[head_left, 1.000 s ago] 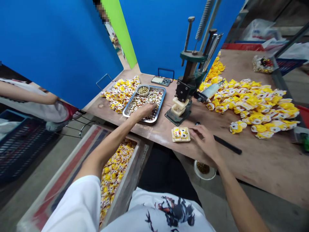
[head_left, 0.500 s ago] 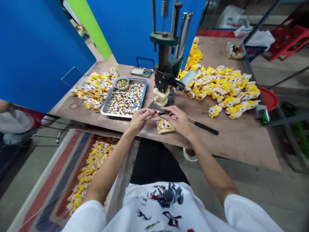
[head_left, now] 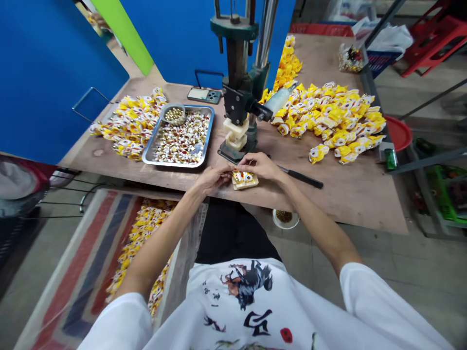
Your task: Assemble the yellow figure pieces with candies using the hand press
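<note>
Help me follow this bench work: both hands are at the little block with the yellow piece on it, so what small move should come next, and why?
Probably seat the small part onto the yellow piece on its cream block. The left hand and right hand pinch together right over it, and the hand press stands just behind.

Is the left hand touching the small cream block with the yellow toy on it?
Touching. In the head view, the left hand's fingertips rest against the left edge of the cream block, with no gap visible between them.
</note>
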Demonstrator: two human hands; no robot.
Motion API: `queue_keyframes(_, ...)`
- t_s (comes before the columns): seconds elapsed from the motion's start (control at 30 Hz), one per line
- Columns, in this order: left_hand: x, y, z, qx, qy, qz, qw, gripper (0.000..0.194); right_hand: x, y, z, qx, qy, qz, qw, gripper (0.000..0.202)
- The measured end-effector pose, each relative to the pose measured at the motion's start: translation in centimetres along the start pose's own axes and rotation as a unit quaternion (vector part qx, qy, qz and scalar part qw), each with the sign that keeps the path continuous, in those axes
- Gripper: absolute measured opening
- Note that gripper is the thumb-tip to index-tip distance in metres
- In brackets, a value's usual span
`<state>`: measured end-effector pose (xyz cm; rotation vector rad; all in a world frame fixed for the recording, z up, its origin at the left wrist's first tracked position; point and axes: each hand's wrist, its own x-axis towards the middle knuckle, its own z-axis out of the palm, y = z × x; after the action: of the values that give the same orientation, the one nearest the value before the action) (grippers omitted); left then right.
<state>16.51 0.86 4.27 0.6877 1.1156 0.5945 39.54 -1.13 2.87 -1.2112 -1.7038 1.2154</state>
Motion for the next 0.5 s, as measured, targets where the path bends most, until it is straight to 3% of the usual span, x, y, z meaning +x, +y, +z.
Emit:
queue_keyframes(0.27,1.3,2.0,-0.7,0.081,-0.083,-0.048,0.992,0.009,1.2,0.0,-0.3,-0.009,-0.036,0.016,0.999,0.053)
queue_keyframes(0.33,1.4,2.3,-0.6,0.083,-0.086,-0.051,0.991,0.006,0.3,-0.2,-1.1,-0.054,0.005,-0.002,0.999,0.049)
queue_keyframes(0.4,1.5,2.3,-0.5,0.077,-0.073,-0.048,0.993,0.005,-1.7,-0.1,-2.5,-0.119,0.091,-0.024,0.988,0.043)
queue_keyframes(0.5,1.5,1.7,-0.6,0.064,-0.052,-0.026,0.996,0.005,-6.3,1.0,-5.0,-0.261,0.179,-0.011,0.949,0.043)
